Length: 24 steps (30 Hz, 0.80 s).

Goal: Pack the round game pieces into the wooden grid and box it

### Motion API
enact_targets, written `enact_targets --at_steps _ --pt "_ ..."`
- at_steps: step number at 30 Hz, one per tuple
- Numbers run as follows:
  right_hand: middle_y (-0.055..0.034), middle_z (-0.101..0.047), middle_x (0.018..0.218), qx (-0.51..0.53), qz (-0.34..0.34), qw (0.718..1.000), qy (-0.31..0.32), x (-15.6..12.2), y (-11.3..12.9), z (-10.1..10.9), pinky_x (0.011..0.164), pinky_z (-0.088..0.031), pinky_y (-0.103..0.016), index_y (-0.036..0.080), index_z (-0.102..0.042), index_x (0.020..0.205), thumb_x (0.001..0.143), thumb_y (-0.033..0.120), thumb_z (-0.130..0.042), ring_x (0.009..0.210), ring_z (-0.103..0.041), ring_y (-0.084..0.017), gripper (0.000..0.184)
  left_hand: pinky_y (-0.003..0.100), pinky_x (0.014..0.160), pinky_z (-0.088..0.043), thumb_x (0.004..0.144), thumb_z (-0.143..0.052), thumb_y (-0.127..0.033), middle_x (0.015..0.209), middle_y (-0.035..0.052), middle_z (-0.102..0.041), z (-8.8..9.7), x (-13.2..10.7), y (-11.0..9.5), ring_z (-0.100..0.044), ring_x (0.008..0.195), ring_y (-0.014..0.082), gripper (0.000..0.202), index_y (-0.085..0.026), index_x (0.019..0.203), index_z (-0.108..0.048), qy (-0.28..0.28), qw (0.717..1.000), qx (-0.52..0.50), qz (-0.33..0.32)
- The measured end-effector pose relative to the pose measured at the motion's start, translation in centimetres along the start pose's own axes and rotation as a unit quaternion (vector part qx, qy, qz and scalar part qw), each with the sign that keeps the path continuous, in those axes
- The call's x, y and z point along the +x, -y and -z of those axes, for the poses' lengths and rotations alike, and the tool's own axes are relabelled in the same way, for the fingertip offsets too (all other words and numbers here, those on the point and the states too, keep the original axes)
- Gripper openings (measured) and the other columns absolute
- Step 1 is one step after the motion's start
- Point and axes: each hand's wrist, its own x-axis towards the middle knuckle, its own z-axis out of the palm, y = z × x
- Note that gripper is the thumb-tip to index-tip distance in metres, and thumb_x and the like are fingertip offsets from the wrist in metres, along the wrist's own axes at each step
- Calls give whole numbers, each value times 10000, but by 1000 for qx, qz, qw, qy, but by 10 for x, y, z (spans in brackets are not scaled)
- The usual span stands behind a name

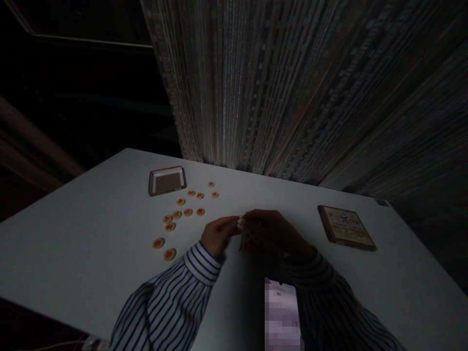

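Observation:
A small round Chinese chess piece with a pale face and red marking is pinched at the fingertips of my left hand. My right hand reaches the same piece from the other side, its fingers closed at the piece's edge; shadow hides much of them. Beneath my right hand sits a dark patterned box or tray, partly covered, its contents too dark to make out. To the left, several loose Chinese chess pieces with red characters lie scattered face up on the white table.
A shallow rectangular tray lies toward the back left. On the right is a flat box with a printed lid. A lit phone is near me by my right forearm. A strip-patterned curtain hangs behind the table.

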Motion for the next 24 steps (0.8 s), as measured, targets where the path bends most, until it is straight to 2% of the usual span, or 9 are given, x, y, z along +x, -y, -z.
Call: enact_targets --at_steps 7,15,24 --pt "-30 -657 802 -91 32 995 8 -1 9 1 655 -429 -241 184 -632 867 851 333 -466 728 -579 -125 224 288 626 -533 490 -770 -397 693 64 -709 1 1 2 -625 588 142 379 -118 737 -702 3 1000 -6 -1" --pt "-37 -623 768 -171 67 983 7 0 6 -2 636 -391 -246 182 -611 846 861 293 -446 708 -533 -129 200 274 618 -520 503 -767 -384 698 58 -703 3 2 5 -608 577 126 366 -123 749 -698 4 1000 2 -4" --pt "-20 -596 698 -239 58 969 16 1 6 -2 591 -335 -240 179 -594 756 868 280 -425 641 -493 -114 226 278 591 -510 540 -729 -422 650 52 -687 2 1 5 -601 550 131 367 -117 739 -683 8 999 39 -19"
